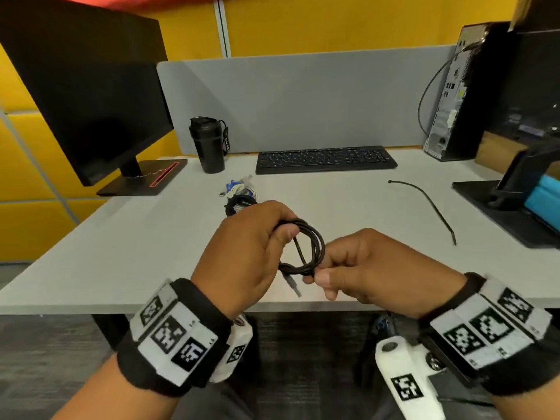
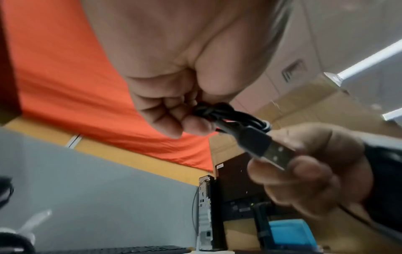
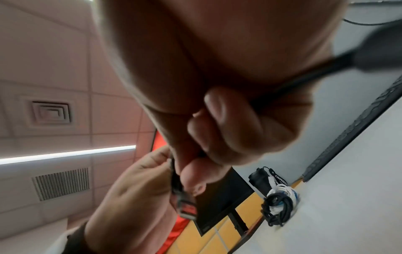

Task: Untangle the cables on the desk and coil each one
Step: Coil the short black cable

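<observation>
Coil (image 1: 306,247) was gripped at its top by the left hand (image 1: 242,256) above the bench (image 1: 151,237), evidently so loops stayed bunched, while the right hand (image 1: 369,268) pinched its lower end, probably to tuck it.

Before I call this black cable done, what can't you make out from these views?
- Black cable: its second end, hidden in the head view by the left hand and right hand.
- Pile of cables on the desk: count and tangling, too small and partly behind the left hand.
- Right wrist view: near cable blurred.

Head view looks down at the desk (image 1: 348,201); wrist views look up, close, sharing the hands.
</observation>
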### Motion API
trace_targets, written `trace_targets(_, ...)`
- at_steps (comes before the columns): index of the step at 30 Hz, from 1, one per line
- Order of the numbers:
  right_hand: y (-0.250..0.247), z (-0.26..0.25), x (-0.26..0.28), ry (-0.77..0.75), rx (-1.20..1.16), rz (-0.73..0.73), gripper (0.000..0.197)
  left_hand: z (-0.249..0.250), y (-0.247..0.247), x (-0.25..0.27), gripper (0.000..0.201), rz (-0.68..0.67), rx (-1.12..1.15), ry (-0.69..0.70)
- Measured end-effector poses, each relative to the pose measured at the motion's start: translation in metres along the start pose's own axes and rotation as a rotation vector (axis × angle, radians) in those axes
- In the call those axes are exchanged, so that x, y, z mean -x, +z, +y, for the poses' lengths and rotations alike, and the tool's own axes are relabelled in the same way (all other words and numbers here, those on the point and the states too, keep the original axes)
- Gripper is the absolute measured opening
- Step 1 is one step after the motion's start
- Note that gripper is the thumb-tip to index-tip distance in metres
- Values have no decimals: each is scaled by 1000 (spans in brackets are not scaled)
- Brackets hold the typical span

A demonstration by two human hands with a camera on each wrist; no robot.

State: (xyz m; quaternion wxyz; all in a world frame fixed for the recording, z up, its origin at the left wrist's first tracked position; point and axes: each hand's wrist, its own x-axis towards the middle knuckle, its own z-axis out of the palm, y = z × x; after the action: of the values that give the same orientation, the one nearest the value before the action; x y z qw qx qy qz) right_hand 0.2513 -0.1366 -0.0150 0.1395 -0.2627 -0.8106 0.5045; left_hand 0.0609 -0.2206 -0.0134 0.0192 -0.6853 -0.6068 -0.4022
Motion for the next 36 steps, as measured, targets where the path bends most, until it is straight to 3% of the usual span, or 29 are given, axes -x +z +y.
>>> trace_targets(2,-5,-3,3,11,167,37,13,-4,4,1,14,-30,-96,-11)
trace_targets(5,-7,-6,4,-67,473,452,17,-10,6,1,11,-18,55,-150)
trace_targets(7,1,-13,8,-234,445,684,14,-9,10,2,6,30,145,-232)
trace_targets(10,21,-17,9,-304,474,628,19,-1,19,3,6,80,331,-341)
trace_targets(13,35,-10,6,-251,657,586,26,5,23,4,14,45,831,-513)
trace_targets(15,31,-8,3,-256,505,575,24,6,21,3,19,4,1066,-604)
trace_targets(18,11,-13,0,-123,-357,465,26,7,19,1,11,-50,1145,-569)
trace_targets(20,-2,-13,2,-38,-852,329,24,6,17,0,24,-71,1016,-451)
trace_targets(22,-8,-11,3,-31,-979,258,23,4,12,0,36,-117,715,-309)
trace_targets(24,-6,-9,1,-62,-866,289,19,2,9,2,38,-222,399,-205)
trace_targets(27,6,-12,0,-119,-464,344,20,4,10,7,29,-295,26,-66)
trace_targets(29,13,-14,0,-144,-258,325,18,8,11,8,15,-267,-41,13)
trace_targets(31,14,-14,-1,-128,-261,347,17,7,9,6,10,-251,4,21)
trace_targets(33,9,-13,-2,-63,-451,336,15,3,6,4,18,-240,39,11)
trace_targets(36,-1,-12,-1,2,-818,166,13,0,3,2,25,-215,-18,46)
